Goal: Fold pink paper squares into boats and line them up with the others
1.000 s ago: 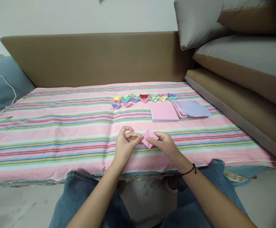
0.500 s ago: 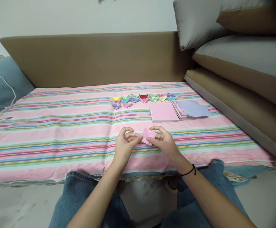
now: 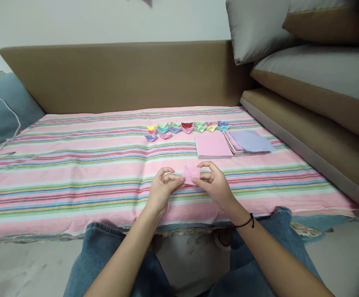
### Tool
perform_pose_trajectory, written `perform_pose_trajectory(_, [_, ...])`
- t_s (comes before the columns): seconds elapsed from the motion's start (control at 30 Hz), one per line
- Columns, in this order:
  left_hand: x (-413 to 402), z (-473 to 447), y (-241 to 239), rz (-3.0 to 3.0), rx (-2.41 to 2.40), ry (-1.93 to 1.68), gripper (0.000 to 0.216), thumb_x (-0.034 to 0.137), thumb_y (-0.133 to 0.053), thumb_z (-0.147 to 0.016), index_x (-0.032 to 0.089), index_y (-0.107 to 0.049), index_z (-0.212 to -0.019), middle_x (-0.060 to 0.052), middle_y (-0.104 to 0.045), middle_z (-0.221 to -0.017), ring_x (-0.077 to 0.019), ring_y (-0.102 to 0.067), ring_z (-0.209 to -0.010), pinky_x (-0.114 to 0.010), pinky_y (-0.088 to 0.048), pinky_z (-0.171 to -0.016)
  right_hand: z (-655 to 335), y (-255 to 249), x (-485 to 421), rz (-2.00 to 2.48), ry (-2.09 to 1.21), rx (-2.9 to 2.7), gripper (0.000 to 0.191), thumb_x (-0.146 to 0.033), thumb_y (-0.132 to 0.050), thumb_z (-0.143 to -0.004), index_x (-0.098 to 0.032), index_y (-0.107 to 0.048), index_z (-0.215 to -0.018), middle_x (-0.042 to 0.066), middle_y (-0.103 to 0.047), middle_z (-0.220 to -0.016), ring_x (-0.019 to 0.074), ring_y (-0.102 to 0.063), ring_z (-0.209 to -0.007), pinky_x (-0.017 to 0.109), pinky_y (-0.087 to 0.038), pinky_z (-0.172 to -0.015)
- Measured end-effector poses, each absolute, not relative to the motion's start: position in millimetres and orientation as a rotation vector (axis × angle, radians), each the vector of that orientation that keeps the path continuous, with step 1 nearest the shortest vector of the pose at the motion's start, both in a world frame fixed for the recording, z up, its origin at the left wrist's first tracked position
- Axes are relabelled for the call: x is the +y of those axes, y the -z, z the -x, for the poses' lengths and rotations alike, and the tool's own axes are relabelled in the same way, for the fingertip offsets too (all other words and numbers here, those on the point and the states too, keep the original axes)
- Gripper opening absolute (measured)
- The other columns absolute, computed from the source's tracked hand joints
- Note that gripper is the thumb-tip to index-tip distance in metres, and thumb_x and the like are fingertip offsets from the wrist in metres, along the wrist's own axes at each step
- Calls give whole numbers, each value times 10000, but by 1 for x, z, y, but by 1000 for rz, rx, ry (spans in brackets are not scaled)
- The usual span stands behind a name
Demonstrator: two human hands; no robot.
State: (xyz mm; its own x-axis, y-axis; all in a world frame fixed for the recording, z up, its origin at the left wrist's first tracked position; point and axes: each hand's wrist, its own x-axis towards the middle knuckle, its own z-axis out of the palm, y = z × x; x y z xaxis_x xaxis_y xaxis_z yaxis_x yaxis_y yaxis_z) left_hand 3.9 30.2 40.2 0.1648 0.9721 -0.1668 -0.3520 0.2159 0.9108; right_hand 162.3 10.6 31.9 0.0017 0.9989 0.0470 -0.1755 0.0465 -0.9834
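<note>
A small folded pink paper [image 3: 191,173], squarish with crease lines, is held between my two hands above the striped cloth. My left hand [image 3: 164,187] pinches its lower left corner between thumb and fingers. At the lower right side, my right hand [image 3: 215,184] grips it, thumb on the face and index finger curled by the upper corner. Beyond it sits a stack of pink paper sheets [image 3: 213,146]. Several small folded paper boats [image 3: 187,129] in many colours stand in rows farther back.
A second stack topped by a lilac sheet [image 3: 252,141] lies right of the pink one. Large cushions [image 3: 315,78] are piled at the right, and a brown backrest [image 3: 120,78] rises behind. A white cable [image 3: 9,108] runs at the far left on the striped cloth [image 3: 74,173].
The pink paper has turned between my fingers, from a corner-up diamond to a level square. Both hands stay in nearly the same place.
</note>
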Motion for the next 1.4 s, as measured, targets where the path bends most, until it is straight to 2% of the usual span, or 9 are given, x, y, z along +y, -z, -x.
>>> perform_pose_trajectory(0.33, [28,-6,-43,-908,944,-1130,477,205,-820,-533,195,-454,-839,30,-690,-599,-94,-615,-526,-208,-473,-606,-161,-30,13,1063,-1223,-983,533,-312,-777,-595,-240,-406,-972,-55,-643,-565,124,-567,-486,217,-395,-500])
perform_pose_trajectory(0.8, [31,-4,-42,-780,950,-1239,525,168,-818,-510,203,-399,-825,19,-696,-612,-102,-645,-557,-243,-518,-674,-161,-31,14,994,-1294,-1038,616,-292,-809,-567,-252,-324,-945,-62,-646,-551,147,-607,-524,267,-479,-577])
perform_pose_trajectory(1.03, [31,0,-48,-1082,1010,-1041,526,193,-811,-533,207,-400,-860,26,-682,-584,-130,-640,-552,-257,-512,-620,-165,-31,16,1043,-1310,-1041,591,-325,-765,-628,-236,-408,-1090,-7,-685,-740,161,-640,-657,259,-474,-596])
perform_pose_trajectory(1.13, [30,-1,-46,-1151,980,-970,480,207,-792,-567,201,-414,-863,26,-669,-605,-121,-626,-559,-251,-504,-612,-167,-31,17,1051,-1267,-1041,551,-314,-769,-620,-224,-451,-1060,-12,-676,-686,152,-630,-612,246,-462,-568])
perform_pose_trajectory(1.23, [30,-5,-42,-1198,904,-1007,400,213,-762,-612,184,-443,-851,9,-655,-709,-97,-616,-617,-225,-493,-636,-168,-30,17,1052,-1204,-1008,507,-307,-773,-610,-219,-485,-1018,-20,-661,-667,141,-619,-590,235,-458,-553])
perform_pose_trajectory(1.33, [29,-10,-38,-1241,878,-1046,383,205,-760,-608,176,-490,-879,8,-602,-832,-65,-592,-620,-181,-464,-582,-168,-29,18,1042,-1125,-982,460,-289,-775,-607,-216,-523,-984,-24,-643,-689,126,-608,-600,224,-459,-552])
perform_pose_trajectory(1.4, [28,-13,-35,-1246,883,-1082,374,204,-755,-614,179,-516,-900,27,-559,-811,-47,-564,-584,-166,-437,-543,-168,-28,19,1029,-1061,-1017,404,-275,-769,-618,-210,-567,-962,-16,-640,-714,121,-606,-632,223,-466,-571])
